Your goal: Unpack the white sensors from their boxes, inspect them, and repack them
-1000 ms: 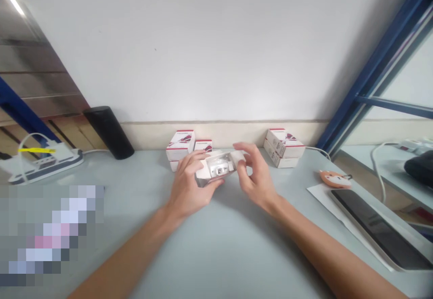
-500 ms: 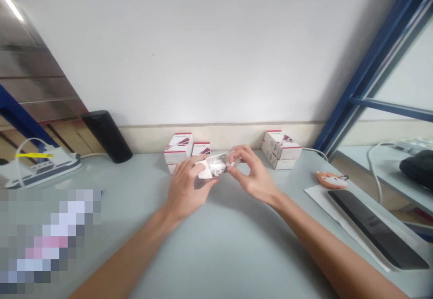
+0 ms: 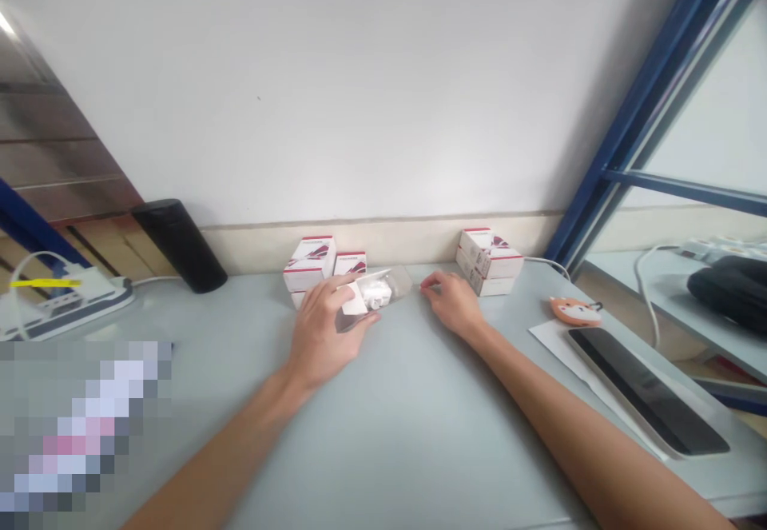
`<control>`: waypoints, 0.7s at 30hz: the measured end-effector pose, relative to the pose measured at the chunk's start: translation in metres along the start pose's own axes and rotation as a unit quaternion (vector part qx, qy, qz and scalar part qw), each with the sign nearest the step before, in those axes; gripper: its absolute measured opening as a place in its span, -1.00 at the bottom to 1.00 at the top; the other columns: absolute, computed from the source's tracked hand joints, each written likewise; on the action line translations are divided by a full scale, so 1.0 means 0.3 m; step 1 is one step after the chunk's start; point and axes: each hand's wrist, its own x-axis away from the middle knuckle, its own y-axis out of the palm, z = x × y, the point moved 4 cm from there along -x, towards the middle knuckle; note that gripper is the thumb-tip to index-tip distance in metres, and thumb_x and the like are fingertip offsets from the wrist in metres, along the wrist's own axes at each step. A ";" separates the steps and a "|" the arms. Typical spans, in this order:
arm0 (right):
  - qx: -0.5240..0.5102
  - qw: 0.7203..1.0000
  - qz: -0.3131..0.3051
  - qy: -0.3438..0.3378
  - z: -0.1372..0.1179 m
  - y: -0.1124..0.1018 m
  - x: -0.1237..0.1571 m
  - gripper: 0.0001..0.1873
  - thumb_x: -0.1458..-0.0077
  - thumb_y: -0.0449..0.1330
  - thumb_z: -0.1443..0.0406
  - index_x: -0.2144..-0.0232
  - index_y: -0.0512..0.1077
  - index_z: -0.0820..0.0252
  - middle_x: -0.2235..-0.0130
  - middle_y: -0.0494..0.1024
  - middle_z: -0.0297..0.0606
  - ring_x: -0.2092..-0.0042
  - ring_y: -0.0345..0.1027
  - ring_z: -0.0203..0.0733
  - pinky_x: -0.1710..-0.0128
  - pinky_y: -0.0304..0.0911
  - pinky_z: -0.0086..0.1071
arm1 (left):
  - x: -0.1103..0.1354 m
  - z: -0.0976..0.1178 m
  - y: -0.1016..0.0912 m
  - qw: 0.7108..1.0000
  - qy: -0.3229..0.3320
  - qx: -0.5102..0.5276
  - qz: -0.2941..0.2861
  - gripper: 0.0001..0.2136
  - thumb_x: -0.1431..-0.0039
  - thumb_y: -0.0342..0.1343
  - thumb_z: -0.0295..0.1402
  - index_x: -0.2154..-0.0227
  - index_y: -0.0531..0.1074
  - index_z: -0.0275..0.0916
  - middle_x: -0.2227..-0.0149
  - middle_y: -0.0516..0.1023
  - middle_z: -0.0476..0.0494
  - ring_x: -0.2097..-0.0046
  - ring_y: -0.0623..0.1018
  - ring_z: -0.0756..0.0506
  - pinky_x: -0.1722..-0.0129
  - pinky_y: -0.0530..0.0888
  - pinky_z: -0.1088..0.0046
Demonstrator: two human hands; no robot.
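My left hand [image 3: 327,326] grips a small white opened box [image 3: 367,292] with white parts inside, holding it low over the grey table [image 3: 395,426]. A clear plastic piece [image 3: 400,280] sticks out of the box's right end. My right hand [image 3: 454,303] rests on the table just right of the box, apart from it, with its fingers curled loosely and nothing visible in them. Its fingertips point toward the box.
White and red small boxes [image 3: 311,257] stand against the wall behind my left hand, and a stack of two more [image 3: 486,255] behind my right. A black cylinder [image 3: 175,242] leans at left, near a power strip [image 3: 65,300]. A tablet [image 3: 644,390] and an orange fox-shaped item [image 3: 574,311] lie at right.
My right hand has let go of the opened box and dropped to the table on its right. My left hand has lowered the box toward the table.
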 end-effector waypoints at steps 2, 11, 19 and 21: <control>0.016 1.000 0.018 -0.007 0.022 0.000 -0.012 -0.82 -0.23 0.18 0.33 0.23 0.61 0.13 0.08 0.63 -0.11 -0.05 0.44 0.05 -0.02 0.27 -0.21 | -0.001 0.001 0.000 1.000 0.003 0.000 -0.002 -0.49 -0.13 0.38 -0.46 0.02 0.19 -0.06 -0.07 0.60 -0.22 -0.09 0.61 -0.21 -0.04 0.50 0.12; -0.108 0.940 0.251 -0.203 -0.128 -0.174 0.067 -0.78 -0.31 0.09 0.27 0.14 0.55 0.11 0.23 0.51 -0.20 0.24 0.38 -0.11 0.12 0.32 -0.21 | -0.011 0.007 0.001 0.999 0.013 -0.023 -0.038 -0.50 -0.15 0.37 -0.43 -0.02 0.22 -0.03 -0.08 0.61 -0.21 -0.11 0.62 -0.23 -0.02 0.51 0.15; -0.063 0.911 0.091 -0.397 -0.352 -0.146 0.206 -0.84 -0.32 0.19 0.22 0.13 0.55 0.06 0.20 0.64 -0.22 0.18 0.30 -0.03 0.07 0.28 -0.10 | -0.020 0.028 -0.005 0.998 0.041 -0.036 -0.039 -0.55 -0.19 0.35 -0.42 -0.03 0.25 -0.05 -0.10 0.63 -0.20 -0.12 0.63 -0.22 -0.05 0.51 0.16; -0.107 0.916 0.112 -0.370 -0.331 -0.154 0.186 -0.87 -0.32 0.20 0.19 0.21 0.53 0.06 0.23 0.64 -0.23 0.20 0.32 -0.04 0.10 0.28 -0.12 | -0.019 0.022 -0.003 0.998 0.033 -0.037 -0.038 -0.53 -0.17 0.36 -0.41 -0.03 0.25 -0.04 -0.09 0.63 -0.20 -0.10 0.64 -0.23 -0.03 0.52 0.14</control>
